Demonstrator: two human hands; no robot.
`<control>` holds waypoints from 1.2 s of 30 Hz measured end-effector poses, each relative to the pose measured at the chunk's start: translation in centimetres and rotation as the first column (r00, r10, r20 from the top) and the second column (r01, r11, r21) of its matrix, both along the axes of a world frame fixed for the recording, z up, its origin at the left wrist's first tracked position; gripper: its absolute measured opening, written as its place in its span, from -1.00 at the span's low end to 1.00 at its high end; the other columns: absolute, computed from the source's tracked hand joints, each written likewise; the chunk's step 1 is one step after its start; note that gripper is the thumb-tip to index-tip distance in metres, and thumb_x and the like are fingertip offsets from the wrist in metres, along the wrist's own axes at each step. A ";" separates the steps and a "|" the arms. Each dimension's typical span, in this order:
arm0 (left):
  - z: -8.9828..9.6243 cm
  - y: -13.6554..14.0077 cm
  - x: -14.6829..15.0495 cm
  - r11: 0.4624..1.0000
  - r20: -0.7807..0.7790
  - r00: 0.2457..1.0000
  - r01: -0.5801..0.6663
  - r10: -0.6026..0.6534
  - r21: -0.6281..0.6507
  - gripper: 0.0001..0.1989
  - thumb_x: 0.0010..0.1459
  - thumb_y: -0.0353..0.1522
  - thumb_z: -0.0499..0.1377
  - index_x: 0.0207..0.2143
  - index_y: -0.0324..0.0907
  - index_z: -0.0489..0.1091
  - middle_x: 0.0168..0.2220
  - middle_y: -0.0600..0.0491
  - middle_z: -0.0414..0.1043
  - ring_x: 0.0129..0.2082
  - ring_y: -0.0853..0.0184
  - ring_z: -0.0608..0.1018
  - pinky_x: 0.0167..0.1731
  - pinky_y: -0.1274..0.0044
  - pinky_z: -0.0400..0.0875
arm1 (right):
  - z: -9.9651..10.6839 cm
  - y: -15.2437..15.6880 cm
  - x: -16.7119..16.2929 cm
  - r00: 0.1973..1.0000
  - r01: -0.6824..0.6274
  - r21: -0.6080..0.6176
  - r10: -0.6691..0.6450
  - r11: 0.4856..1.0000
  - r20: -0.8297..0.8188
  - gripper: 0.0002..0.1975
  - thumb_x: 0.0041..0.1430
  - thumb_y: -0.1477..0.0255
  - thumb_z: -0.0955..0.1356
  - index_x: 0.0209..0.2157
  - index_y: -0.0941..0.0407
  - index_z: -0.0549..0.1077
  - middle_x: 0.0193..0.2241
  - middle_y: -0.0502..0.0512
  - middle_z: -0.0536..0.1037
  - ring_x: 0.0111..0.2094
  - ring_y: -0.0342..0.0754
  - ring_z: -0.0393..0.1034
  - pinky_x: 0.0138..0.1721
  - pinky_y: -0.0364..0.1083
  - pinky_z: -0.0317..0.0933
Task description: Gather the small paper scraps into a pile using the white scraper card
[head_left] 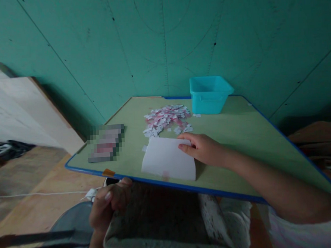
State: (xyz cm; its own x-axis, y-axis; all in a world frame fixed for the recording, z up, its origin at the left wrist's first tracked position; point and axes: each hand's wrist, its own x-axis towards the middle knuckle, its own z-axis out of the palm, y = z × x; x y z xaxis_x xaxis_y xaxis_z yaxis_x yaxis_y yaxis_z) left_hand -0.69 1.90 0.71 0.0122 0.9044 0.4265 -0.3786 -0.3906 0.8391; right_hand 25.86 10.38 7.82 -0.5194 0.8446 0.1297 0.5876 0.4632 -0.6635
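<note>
My right hand pinches the upper right corner of a white sheet of paper, thumb on top. The sheet lies over the near middle of the table, slightly bowed. Just beyond it spreads a heap of small white and pink paper pieces, some loose at its edges. My left hand is closed, fingers curled, by the table's front edge at the left. Whatever it may hold is hidden.
A turquoise plastic bin stands at the back of the green table, near the wall. A blurred-out flat object lies at the left. A grey round stool is below on the left, and boards lean on the wall.
</note>
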 end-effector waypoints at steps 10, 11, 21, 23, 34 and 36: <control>-0.9 -0.4 -0.5 1.000 0.044 0.999 0.003 -0.002 -0.030 -0.73 0.02 -0.34 -0.01 -0.67 -0.11 0.33 -0.75 0.16 0.30 -0.71 0.38 0.29 -0.25 0.46 0.17 | 0.2 -0.5 -0.1 0.994 -0.044 0.042 0.040 0.998 0.105 -0.66 0.13 0.27 0.17 -0.13 0.15 0.34 -0.44 0.08 0.49 -0.49 -0.16 0.30 -0.48 -0.18 0.03; -0.8 -0.4 -0.4 0.999 0.041 0.999 -0.004 0.005 -0.032 -0.73 0.02 -0.34 -0.01 -0.67 -0.12 0.33 -0.75 0.16 0.30 -0.70 0.38 0.29 -0.24 0.46 0.17 | 0.2 -0.5 -0.1 0.993 -0.042 0.047 0.036 0.998 0.114 -0.65 0.13 0.27 0.17 -0.12 0.15 0.33 -0.44 0.09 0.49 -0.49 -0.16 0.31 -0.47 -0.18 0.03; -0.2 -0.3 0.0 1.000 0.013 1.000 -0.009 0.010 -0.010 -0.73 0.00 -0.33 0.01 -0.70 -0.13 0.31 -0.78 0.15 0.30 -0.70 0.37 0.32 -0.32 0.45 0.18 | 0.4 -0.5 -0.2 0.997 -0.061 -0.029 0.062 0.998 0.035 -0.70 0.13 0.30 0.18 -0.17 0.16 0.34 -0.41 0.07 0.47 -0.48 -0.18 0.27 -0.45 -0.19 0.04; 0.0 -0.3 0.1 1.000 -0.003 1.000 -0.012 0.012 -0.002 -0.74 -0.01 -0.33 0.02 -0.71 -0.14 0.31 -0.78 0.14 0.29 -0.71 0.37 0.31 -0.38 0.45 0.18 | 0.4 -0.5 -0.3 0.998 -0.065 -0.063 0.065 0.996 -0.004 -0.72 0.13 0.31 0.18 -0.20 0.16 0.34 -0.42 0.06 0.46 -0.47 -0.18 0.26 -0.44 -0.19 0.05; 0.5 -0.4 0.6 1.000 0.030 1.000 -0.005 0.006 -0.028 -0.74 0.00 -0.34 0.00 -0.69 -0.13 0.32 -0.78 0.16 0.27 -0.73 0.37 0.24 -0.31 0.43 0.13 | 0.8 -1.1 -0.6 0.987 -0.151 -0.158 0.139 0.976 -0.085 -0.76 0.12 0.32 0.20 -0.25 0.15 0.35 -0.43 0.03 0.41 -0.43 -0.19 0.23 -0.44 -0.20 0.04; 0.4 -0.3 0.6 1.000 0.029 1.000 0.002 -0.002 -0.018 -0.74 0.00 -0.35 0.00 -0.70 -0.13 0.32 -0.78 0.16 0.26 -0.73 0.38 0.23 -0.32 0.43 0.12 | 0.7 -1.1 -0.6 0.985 -0.154 -0.178 0.138 0.972 -0.100 -0.76 0.12 0.32 0.20 -0.24 0.15 0.34 -0.42 0.03 0.41 -0.44 -0.19 0.23 -0.44 -0.20 0.05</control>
State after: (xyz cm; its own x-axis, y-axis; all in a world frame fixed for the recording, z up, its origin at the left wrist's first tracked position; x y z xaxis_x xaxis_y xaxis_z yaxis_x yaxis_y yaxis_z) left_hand -0.06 1.59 1.15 0.0017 0.9118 0.4106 -0.4036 -0.3750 0.8345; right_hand 25.28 9.25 8.53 -0.6326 0.7740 0.0289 0.4590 0.4047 -0.7909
